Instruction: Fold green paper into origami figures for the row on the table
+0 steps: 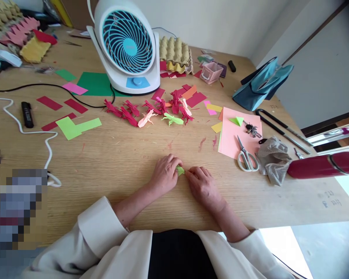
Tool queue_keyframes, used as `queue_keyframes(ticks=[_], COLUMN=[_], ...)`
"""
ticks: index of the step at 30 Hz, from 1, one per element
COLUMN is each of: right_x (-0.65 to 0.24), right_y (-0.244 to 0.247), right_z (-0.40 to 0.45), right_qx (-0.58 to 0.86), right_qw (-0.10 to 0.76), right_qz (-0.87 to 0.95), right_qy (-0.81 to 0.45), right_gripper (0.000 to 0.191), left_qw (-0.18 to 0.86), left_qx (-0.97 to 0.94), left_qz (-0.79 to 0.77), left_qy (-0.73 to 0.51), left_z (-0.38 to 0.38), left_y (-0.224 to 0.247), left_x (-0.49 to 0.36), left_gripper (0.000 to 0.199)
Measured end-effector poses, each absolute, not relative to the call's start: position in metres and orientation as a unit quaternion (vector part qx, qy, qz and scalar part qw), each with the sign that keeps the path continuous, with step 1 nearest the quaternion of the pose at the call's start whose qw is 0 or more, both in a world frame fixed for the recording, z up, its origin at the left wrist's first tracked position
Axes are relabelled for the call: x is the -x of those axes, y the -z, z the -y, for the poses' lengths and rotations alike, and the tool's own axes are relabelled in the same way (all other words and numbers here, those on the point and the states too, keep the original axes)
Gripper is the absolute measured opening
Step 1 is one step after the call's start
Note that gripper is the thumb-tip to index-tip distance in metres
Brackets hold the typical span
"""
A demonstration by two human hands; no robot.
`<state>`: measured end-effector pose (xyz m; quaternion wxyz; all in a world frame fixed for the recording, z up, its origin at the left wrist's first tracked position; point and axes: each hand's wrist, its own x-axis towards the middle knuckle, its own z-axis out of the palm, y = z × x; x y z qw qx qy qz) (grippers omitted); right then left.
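Note:
A small piece of light green folded paper (180,170) lies low over the table between my two hands. My left hand (165,173) is closed, its thumb and fingers pinching the paper's left side and covering part of it. My right hand (203,186) has curled fingers, and its fingertips pinch the paper's right tip. Beyond the hands is a loose row of folded paper figures, mostly red (129,115), with a pale pink figure (147,118) and a light green figure (173,119) among them.
A white fan (138,82) stands behind the figures. To the right are pink paper sheets (228,133), scissors (247,159), keys (252,130), a crumpled grey cloth (275,159) and a red bottle (314,166). Green strips (88,125), a black marker (27,114) and a white cable (46,143) lie left.

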<state>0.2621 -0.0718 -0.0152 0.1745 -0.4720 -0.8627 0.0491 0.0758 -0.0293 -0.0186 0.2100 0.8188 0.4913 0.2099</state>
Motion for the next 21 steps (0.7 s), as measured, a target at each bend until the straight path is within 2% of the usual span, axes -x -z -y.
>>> queue_keyframes(ticks=[9, 14, 19, 21], right_x=[-0.264, -0.265, -0.265, -0.265], right_y=[0.024, 0.022, 0.019, 0.019], right_z=[0.066, 0.063, 0.062, 0.062], right_qx=[0.504, 0.501, 0.499, 0.498], right_qw=[0.305, 0.321, 0.329, 0.330], right_qz=[0.794, 0.784, 0.779, 0.778], right_qy=[-0.152, -0.176, -0.190, -0.194], right_gripper=[0.018, 0.016, 0.016, 0.017], left_qw=[0.224, 0.217, 0.179, 0.175], left_qx=[-0.821, -0.830, -0.841, -0.845], left_qz=[-0.470, -0.462, -0.471, -0.468], left_qy=[-0.236, -0.226, -0.196, -0.189], left_z=[0.030, 0.031, 0.031, 0.031], left_y=[0.024, 0.023, 0.020, 0.019], left_x=[-0.070, -0.069, -0.067, -0.065], left_gripper=[0.023, 0.012, 0.028, 0.026])
